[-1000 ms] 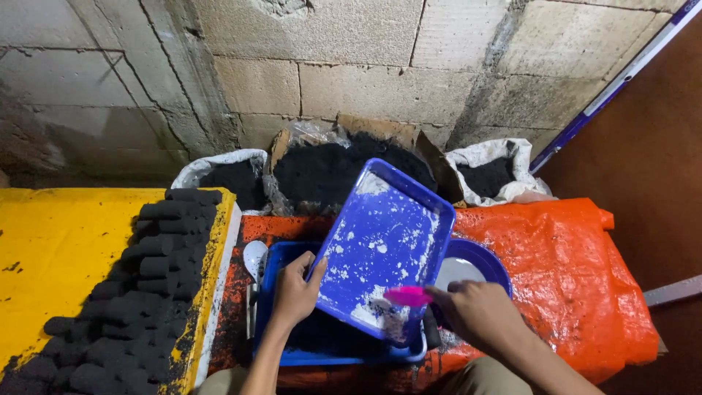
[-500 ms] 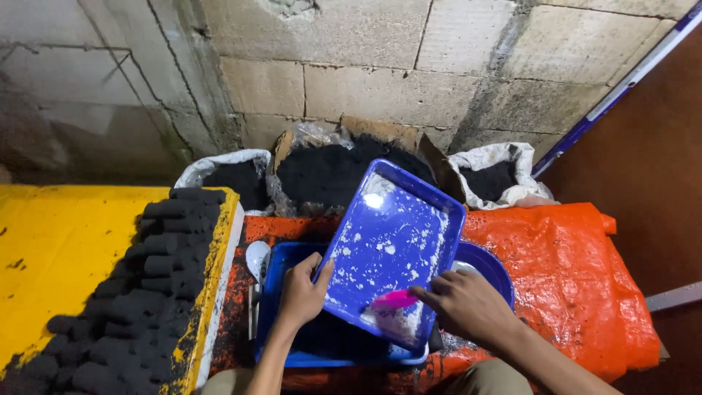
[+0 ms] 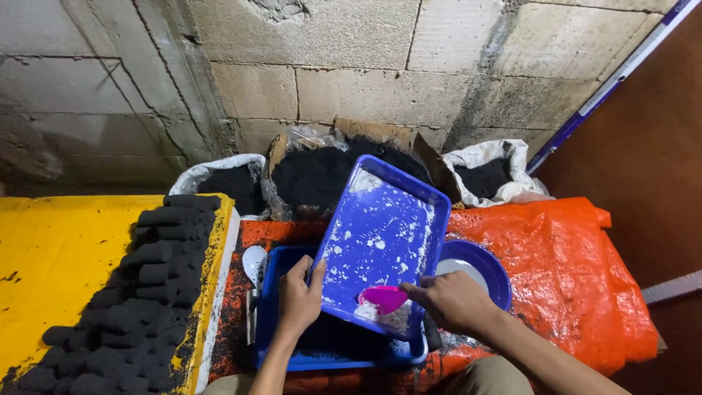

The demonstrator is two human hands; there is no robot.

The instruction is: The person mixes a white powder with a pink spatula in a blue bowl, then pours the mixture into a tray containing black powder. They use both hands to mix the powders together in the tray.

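Observation:
My left hand [image 3: 298,296] grips the lower left edge of a blue rectangular tray [image 3: 384,238], tilted up on end and smeared with white paste. My right hand [image 3: 450,300] holds a pink scoop [image 3: 383,298] pressed against the tray's lower part, where white paste has gathered. Beneath the tilted tray sits a second blue tray [image 3: 281,351] holding dark black material. A blue round bowl [image 3: 479,267] with white contents lies just behind my right hand.
Black cylindrical briquettes [image 3: 139,292] lie in rows on a yellow sheet [image 3: 51,263] at left. Sacks of black powder [image 3: 314,172] stand against the block wall. An orange tarp [image 3: 570,271] covers the ground at right. A white spoon [image 3: 254,262] lies beside the lower tray.
My right hand has dragged the pink scoop along the tray's lower part, towards the left. The tray stays tilted in my left hand.

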